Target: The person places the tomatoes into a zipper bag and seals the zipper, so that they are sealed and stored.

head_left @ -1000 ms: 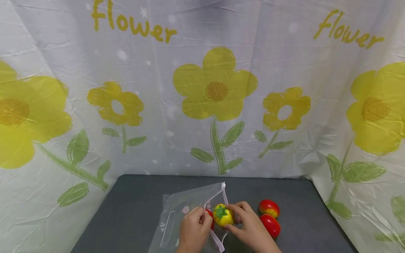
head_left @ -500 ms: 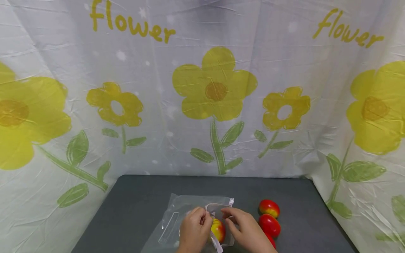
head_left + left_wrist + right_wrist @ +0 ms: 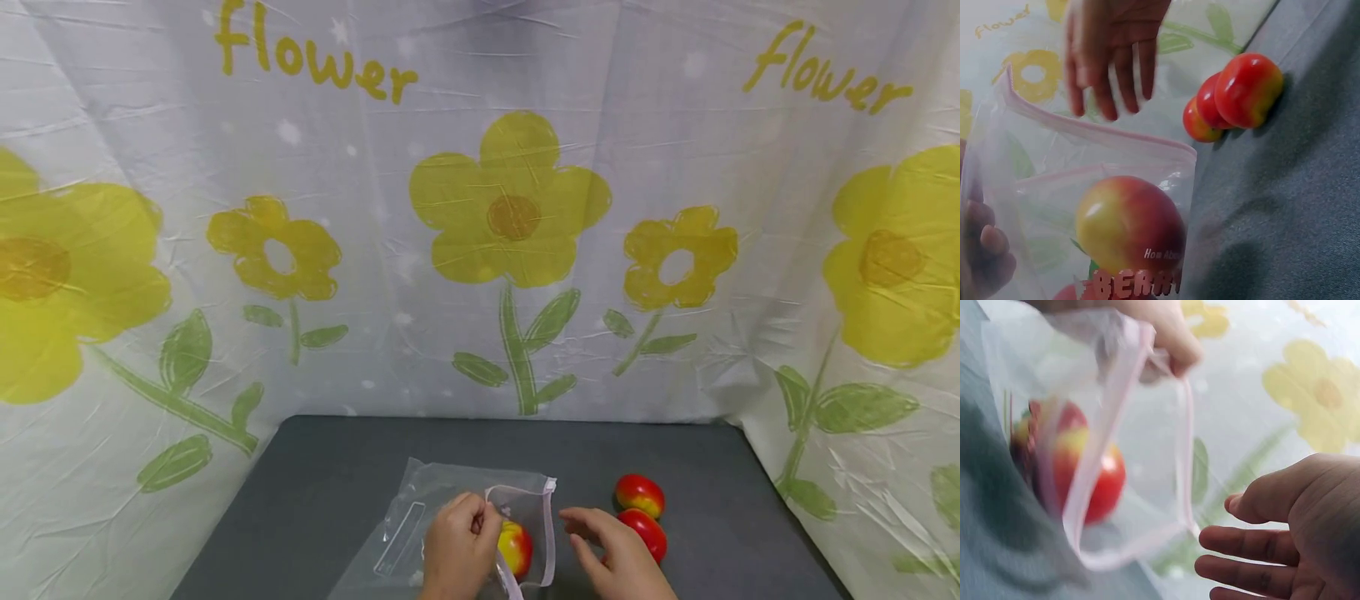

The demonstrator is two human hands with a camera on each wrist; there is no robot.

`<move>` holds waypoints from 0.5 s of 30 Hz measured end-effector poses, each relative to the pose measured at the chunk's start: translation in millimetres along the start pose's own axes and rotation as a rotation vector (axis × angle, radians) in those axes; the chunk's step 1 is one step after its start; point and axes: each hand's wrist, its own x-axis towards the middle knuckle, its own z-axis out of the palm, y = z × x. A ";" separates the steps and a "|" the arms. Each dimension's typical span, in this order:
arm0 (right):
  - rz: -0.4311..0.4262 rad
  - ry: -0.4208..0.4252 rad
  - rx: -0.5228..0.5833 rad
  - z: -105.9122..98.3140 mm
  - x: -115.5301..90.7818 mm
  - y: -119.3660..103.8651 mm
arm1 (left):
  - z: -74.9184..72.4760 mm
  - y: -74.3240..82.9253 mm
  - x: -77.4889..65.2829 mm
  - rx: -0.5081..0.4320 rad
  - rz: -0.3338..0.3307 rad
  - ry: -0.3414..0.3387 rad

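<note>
Part-hiding bagged fruit (image 3: 517,546): left hand (image 3: 459,546)

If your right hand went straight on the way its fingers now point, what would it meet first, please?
Most likely the clear zip bag, at its open mouth, though depth is unclear.

1. Hands: two, one left hand (image 3: 459,542) and one right hand (image 3: 618,546).
2. Clear zip bag (image 3: 408,515): one.
3. Red-and-yellow fruits (image 3: 1247,90) outside it: three in the left wrist view.
4. Bagged fruits (image 3: 1125,219): at least two; the exact number cannot be told.
5. Dark table (image 3: 330,462): one.
6. Printed flowers (image 3: 514,218): five in the head view.
7. Printed words "flower" (image 3: 330,77): two there.
</note>
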 end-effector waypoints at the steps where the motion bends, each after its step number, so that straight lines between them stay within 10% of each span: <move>1: 0.024 0.014 -0.004 -2.8 -3.6 4.3 | -0.2 0.2 0.2 -0.001 -0.001 0.005; 15: 0.302 0.179 -0.050 -29.9 -42.5 57.7 | -1.7 -1.2 -1.2 -0.022 -0.057 0.022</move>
